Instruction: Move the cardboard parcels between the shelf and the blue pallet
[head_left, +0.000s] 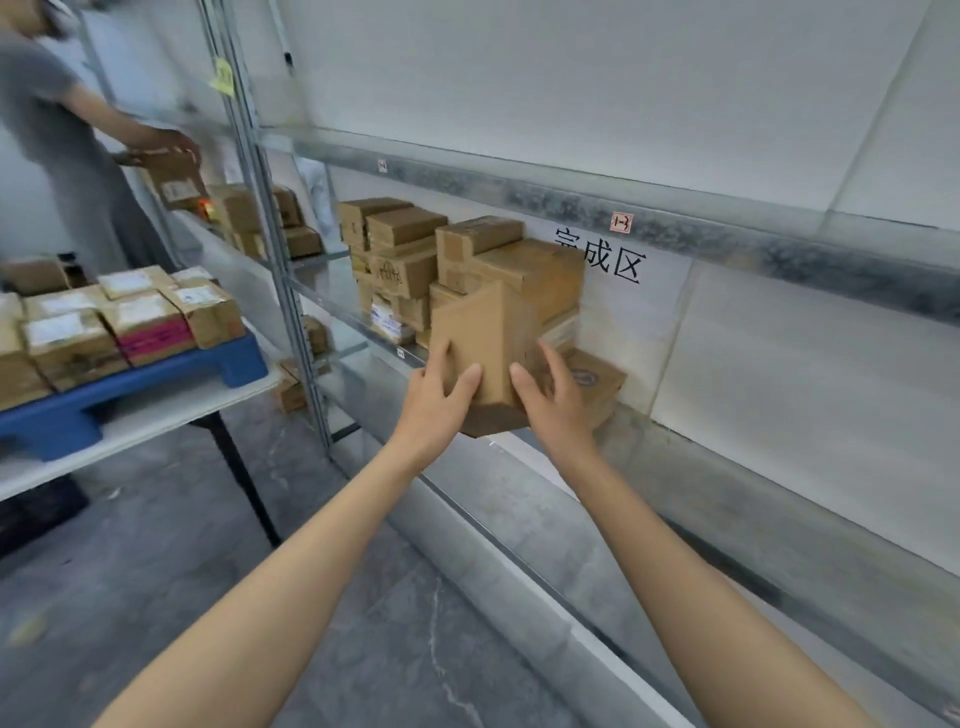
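Observation:
I hold a plain cardboard parcel (488, 343) upright between both hands, just in front of the metal shelf (701, 447). My left hand (441, 402) grips its left side and my right hand (553, 397) grips its right side, thumbs on the near face. Behind it a stack of several parcels (467, 260) sits on the shelf, and another parcel (597, 384) lies flat to the right. At the far left the blue pallet (156, 379) carries several labelled parcels (130, 317).
The pallet rests on a white folding table (130, 431) with black legs. Another person (57, 140) at the upper left holds a parcel over the neighbouring shelf bay. A steel upright (270, 244) divides the bays. Grey floor lies below.

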